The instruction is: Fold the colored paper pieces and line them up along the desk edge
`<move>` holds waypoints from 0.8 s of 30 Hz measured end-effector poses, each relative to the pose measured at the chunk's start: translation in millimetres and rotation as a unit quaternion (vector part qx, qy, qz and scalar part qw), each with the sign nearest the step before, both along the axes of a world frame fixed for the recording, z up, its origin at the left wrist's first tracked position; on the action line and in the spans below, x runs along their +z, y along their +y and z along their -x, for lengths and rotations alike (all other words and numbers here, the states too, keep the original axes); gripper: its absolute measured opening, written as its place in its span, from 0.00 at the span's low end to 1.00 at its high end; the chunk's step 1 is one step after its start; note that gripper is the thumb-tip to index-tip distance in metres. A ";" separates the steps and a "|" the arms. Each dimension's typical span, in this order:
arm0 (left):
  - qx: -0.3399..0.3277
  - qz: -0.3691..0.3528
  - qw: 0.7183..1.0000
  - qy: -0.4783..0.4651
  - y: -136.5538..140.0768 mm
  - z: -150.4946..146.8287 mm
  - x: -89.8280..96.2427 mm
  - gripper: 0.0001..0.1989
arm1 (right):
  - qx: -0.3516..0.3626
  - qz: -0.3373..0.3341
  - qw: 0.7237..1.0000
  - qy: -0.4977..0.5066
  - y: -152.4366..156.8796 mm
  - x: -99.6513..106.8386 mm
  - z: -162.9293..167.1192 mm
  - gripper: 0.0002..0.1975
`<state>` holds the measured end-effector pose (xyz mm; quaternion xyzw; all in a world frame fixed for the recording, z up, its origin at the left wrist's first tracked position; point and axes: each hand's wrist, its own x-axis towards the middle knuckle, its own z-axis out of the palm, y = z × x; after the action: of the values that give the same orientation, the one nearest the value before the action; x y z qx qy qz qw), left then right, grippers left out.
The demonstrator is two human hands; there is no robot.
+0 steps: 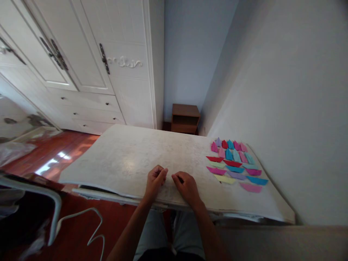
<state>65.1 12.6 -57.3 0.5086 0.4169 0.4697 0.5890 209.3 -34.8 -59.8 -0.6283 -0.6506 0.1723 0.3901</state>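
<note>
Over the near edge of the white table, my left hand is curled into a loose fist, thumb on top. My right hand is closed too, its fingers folded in and its thumb pointing toward the left hand. A small gap separates the two, and nothing shows in either. To the right of my hands lie folded paper boats in several colours, among them a yellow boat and a pink boat. Behind the boats are rows of upright folded paper pieces, such as a blue one.
A white wardrobe stands beyond the table on the left. A small brown cabinet is against the far wall, and a pale wall borders the right side. A white cable runs over the red floor at lower left, near a metal frame.
</note>
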 end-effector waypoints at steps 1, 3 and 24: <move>0.001 0.002 1.000 0.001 0.0 0.1 -0.4 0.19 | 0.002 -0.002 1.000 -0.003 -0.1 -0.6 0.2 0.16; 0.004 0.004 1.000 0.007 0.0 0.2 -0.7 0.19 | 0.007 -0.006 1.000 -0.008 0.0 -1.5 0.5 0.14; 0.012 -0.032 0.996 0.084 2.0 1.1 -0.7 0.16 | 0.042 0.004 0.994 -0.102 3.7 1.0 -2.0 0.09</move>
<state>64.0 14.5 -58.0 0.5600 0.4557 0.4456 0.5293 211.3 -31.1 -58.9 -0.6165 -0.7121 0.1256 0.3116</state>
